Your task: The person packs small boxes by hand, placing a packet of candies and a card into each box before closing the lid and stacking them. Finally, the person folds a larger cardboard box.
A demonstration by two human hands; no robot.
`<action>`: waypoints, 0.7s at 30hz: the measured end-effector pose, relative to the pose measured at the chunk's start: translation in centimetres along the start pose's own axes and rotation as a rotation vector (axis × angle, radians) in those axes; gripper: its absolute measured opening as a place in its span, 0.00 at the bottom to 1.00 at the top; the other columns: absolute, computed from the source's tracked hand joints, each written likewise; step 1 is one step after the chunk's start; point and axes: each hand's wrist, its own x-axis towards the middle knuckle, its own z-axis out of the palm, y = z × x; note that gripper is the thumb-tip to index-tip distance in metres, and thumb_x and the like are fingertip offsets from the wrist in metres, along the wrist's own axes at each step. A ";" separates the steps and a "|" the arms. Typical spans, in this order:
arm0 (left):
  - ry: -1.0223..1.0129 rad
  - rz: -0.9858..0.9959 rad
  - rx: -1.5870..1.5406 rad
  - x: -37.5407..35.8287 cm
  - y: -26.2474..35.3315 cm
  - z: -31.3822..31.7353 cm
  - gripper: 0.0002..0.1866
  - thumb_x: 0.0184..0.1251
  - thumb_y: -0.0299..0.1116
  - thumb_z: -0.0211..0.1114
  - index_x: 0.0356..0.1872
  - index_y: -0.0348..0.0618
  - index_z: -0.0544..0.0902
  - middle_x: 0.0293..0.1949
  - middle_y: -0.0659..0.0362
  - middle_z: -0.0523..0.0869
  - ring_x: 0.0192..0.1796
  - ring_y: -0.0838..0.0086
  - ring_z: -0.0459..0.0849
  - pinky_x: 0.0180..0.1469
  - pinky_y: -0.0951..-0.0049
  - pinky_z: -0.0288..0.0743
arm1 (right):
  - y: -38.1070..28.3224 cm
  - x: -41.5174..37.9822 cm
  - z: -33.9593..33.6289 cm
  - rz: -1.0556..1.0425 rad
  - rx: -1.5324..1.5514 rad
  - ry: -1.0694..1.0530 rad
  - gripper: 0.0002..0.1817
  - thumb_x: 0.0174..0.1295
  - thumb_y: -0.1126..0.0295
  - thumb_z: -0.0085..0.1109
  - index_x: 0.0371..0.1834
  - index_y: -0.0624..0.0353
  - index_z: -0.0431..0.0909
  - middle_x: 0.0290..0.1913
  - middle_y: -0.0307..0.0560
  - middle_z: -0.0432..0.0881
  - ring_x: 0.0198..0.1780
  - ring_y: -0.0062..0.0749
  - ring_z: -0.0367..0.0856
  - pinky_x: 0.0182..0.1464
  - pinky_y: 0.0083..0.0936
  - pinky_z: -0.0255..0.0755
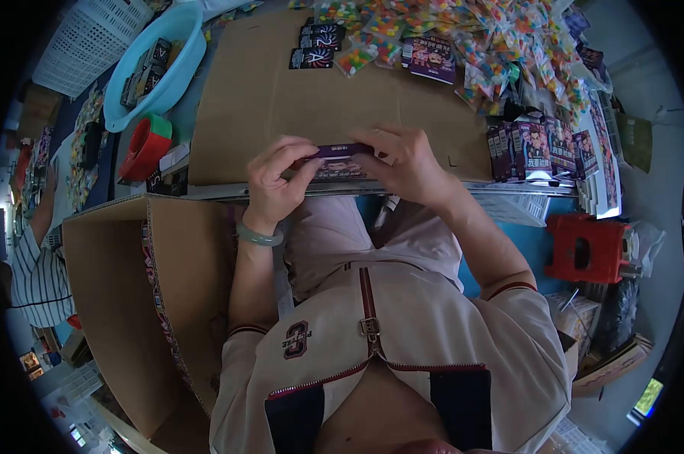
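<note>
A small purple printed box [340,168] is held level between my two hands at the table's front edge. My left hand [283,178] grips its left end, thumb and fingers pinched together, a green bangle on the wrist. Around the box's right end close the fingers of my right hand [396,159]. Beneath them lies brown cardboard [266,106]. Beyond my hands are black cards [311,57], a purple box [433,59] lying flat and a heap of clear bags of colourful candies [501,45]. Several purple boxes [537,150] stand in a row to the right.
A blue basin [184,57] holding dark packs and a red-green tape roll [146,147] are at the left. An open carton [107,284] stands beside my left arm, a red stool [588,248] at the right. Another person's arm [43,204] shows at far left.
</note>
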 end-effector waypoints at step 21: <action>0.133 -0.465 -0.298 1.4 -2.5 8.5 0.08 0.64 0.23 0.67 0.43 0.34 0.85 0.37 0.59 0.87 0.38 0.81 0.81 0.43 0.80 0.75 | 1.3 -3.9 -0.8 0.124 -0.382 0.170 0.20 0.50 0.73 0.66 0.49 0.58 0.79 0.60 0.55 0.74 0.62 0.51 0.72 0.61 0.46 0.66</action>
